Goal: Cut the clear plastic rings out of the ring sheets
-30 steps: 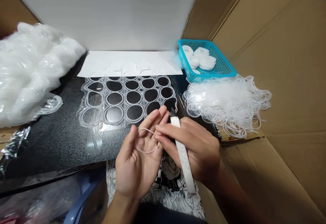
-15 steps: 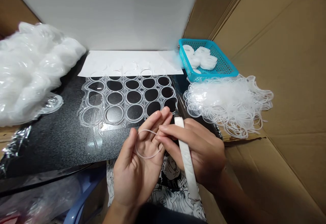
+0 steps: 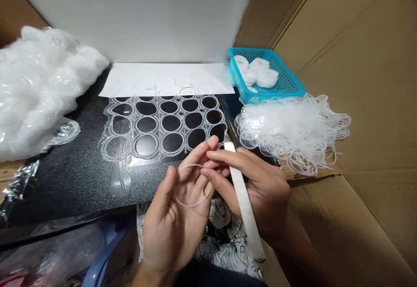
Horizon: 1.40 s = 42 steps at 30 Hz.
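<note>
My left hand (image 3: pixel 174 224) is palm up with its fingers stretched out. Over its palm hangs a thin clear plastic ring (image 3: pixel 192 205), held at its upper right side between the thumb and fingertip of my right hand (image 3: pixel 265 187). The same right hand also grips a craft knife (image 3: pixel 243 195) with a white-wrapped handle, its blade pointing away from me. Beyond the hands lies a clear plastic sheet (image 3: pixel 158 132) of round rings in rows on the dark tabletop.
A clear bag of white rings (image 3: pixel 48 91) sits at the left. To the right are a blue basket (image 3: pixel 293 89) with white bundles and a heap of loose rings (image 3: pixel 289 126). White paper (image 3: pixel 163 76) lies at the back, cardboard (image 3: pixel 365 61) stands at the right.
The ring has shifted slightly to the right over my left palm. My right hand's pinch has loosened a little, its index finger lifting, and the knife has tilted slightly.
</note>
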Motion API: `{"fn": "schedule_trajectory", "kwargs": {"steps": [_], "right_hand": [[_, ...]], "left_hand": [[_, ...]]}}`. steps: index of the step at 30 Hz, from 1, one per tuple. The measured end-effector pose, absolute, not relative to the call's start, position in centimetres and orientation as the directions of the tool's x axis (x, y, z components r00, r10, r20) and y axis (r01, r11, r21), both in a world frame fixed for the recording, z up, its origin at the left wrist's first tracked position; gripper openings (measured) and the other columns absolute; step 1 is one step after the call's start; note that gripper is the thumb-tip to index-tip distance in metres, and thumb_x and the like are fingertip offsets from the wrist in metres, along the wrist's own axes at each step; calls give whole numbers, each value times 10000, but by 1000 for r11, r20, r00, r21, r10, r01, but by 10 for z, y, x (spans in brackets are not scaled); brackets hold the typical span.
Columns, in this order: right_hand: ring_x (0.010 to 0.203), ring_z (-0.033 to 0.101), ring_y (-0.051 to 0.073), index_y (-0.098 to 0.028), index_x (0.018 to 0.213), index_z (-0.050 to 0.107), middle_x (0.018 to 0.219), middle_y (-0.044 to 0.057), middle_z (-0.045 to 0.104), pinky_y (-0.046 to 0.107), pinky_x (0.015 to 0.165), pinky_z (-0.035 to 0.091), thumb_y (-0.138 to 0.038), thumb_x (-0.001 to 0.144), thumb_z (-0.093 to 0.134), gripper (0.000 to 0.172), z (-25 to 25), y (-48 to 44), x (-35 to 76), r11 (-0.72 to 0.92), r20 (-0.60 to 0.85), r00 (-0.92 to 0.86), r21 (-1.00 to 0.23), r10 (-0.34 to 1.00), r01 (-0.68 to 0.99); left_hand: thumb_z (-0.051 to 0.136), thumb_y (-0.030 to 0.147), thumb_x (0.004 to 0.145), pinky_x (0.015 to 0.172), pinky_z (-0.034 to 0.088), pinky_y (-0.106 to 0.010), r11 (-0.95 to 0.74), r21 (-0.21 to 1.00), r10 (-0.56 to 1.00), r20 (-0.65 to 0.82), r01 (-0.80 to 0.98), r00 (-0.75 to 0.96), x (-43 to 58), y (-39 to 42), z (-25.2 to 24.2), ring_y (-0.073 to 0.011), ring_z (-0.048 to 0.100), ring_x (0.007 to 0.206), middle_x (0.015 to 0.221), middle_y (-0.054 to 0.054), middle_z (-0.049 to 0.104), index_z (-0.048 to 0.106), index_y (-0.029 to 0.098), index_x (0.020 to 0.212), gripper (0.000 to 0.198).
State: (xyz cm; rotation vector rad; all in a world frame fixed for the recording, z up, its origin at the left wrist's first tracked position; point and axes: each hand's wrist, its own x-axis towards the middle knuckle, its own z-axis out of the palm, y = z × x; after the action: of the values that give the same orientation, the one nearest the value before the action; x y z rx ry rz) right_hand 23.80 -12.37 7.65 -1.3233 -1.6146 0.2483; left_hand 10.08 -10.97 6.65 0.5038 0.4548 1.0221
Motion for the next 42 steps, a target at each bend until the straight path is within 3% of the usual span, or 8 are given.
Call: {"fn": "schedule_trajectory", "kwargs": {"steps": [4, 8, 17, 22, 27, 30, 37, 42], "right_hand": [[725, 731, 158, -297, 1117, 774, 927, 1, 797, 298, 690, 619, -233, 901, 792, 226, 81, -110, 263, 296, 483, 186, -751, 856, 590], [774, 742, 181, -272, 1057, 791, 939, 26, 794, 328, 743, 624, -261, 867, 814, 191, 99, -87, 314, 181, 496, 274, -689, 824, 702], [745, 732, 222, -164, 1092, 783, 903, 101, 798, 352, 679, 564, -378, 848, 773, 325, 102, -69, 448, -142, 253, 390, -651, 885, 746], [849, 758, 268, -153, 1160, 781, 1011, 146, 809, 382, 776, 564, -311, 906, 699, 310, 78, -97, 465, -329, 388, 517, -456, 763, 827], [1094, 732, 289, -200, 1196, 752, 1216, 125, 781, 442, 974, 552, -386, 984, 658, 297, 56, -107, 434, -30, 477, 225, -382, 849, 924], [1299, 637, 309, -223, 1307, 708, 1419, 117, 694, 501, 1097, 480, -356, 1001, 647, 339, 37, -94, 435, 113, 366, -19, -236, 930, 965], [1314, 634, 326, -139, 1341, 698, 1435, 169, 671, 498, 1110, 470, -310, 1047, 567, 365, 18, -76, 455, 57, 329, -14, -120, 944, 991], [1305, 651, 323, -148, 1364, 691, 1421, 174, 680, 474, 1112, 504, -351, 1027, 593, 406, 53, -92, 436, 115, 353, -41, -190, 935, 975]], "left_hand": [[321, 485, 1094, 1261, 399, -460, 404, 607, 904, -152, -684, 398, 102, -101, 53, -267, 473, 1507, 1519, -31, 623, 740, 280, 1324, 520], [464, 404, 1055, 1237, 433, -458, 339, 688, 927, -127, -641, 354, 99, -92, 34, -277, 528, 1466, 1509, -64, 632, 718, 259, 1354, 418], [630, 387, 1021, 1078, 499, -307, 172, 958, 950, -100, -228, 297, 84, -89, -16, -223, 657, 1258, 1336, -45, 720, 736, 277, 1260, 283], [630, 421, 1018, 1024, 504, -271, 61, 995, 938, -31, -78, 344, 80, -89, -13, -196, 664, 1165, 1244, -30, 726, 736, 279, 1209, 261], [614, 460, 1012, 1016, 512, -328, -36, 999, 946, 31, 9, 322, 77, -87, -7, -219, 671, 1122, 1224, -50, 713, 725, 260, 1178, 284], [605, 470, 1009, 1035, 498, -366, -125, 988, 941, 91, 85, 327, 76, -84, -7, -233, 659, 1135, 1218, -59, 702, 714, 254, 1163, 287], [558, 442, 1025, 1021, 506, -417, -338, 922, 885, 241, 192, 399, 80, -87, -8, -255, 663, 1126, 1155, -88, 721, 717, 222, 1087, 278], [532, 405, 1032, 1034, 519, -411, -371, 912, 884, 288, 177, 367, 63, -92, -1, -244, 668, 1143, 1156, -91, 725, 713, 213, 1091, 271]]}}
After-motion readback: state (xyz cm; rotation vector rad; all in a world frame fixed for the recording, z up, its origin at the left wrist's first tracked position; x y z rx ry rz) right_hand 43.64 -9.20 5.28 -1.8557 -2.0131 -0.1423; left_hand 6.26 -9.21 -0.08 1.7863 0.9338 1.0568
